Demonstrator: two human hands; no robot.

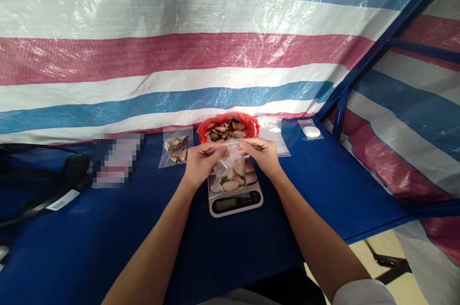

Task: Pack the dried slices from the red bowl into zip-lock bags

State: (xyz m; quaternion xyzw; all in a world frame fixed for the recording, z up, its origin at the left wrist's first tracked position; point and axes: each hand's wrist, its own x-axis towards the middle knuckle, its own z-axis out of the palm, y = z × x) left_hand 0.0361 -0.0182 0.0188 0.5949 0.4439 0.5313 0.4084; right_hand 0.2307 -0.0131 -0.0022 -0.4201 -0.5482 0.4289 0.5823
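Observation:
Between my two hands is a clear zip bag (232, 178) with several pale, dark-edged dried slices in its lower part. My left hand (201, 161) pinches the bag's top edge at its left. At the right of the same edge, my right hand (264, 155) is closed on it with thumb and fingers. Below the bag is a white kitchen scale (235, 209) with a dark display, partly covered by the bag. Just behind my hands stands a red plastic bag (204, 130), its mouth wide, full of similar brown slices.
To the left lies another clear bag (176, 146) with slices. Flat empty zip bags (271, 132) lie behind my right hand. A white rounded case (311, 131) rests on a small clear bag at the right. Black headphones (77, 170) occupy the left of the blue table (143, 228). Striped sheeting rises behind.

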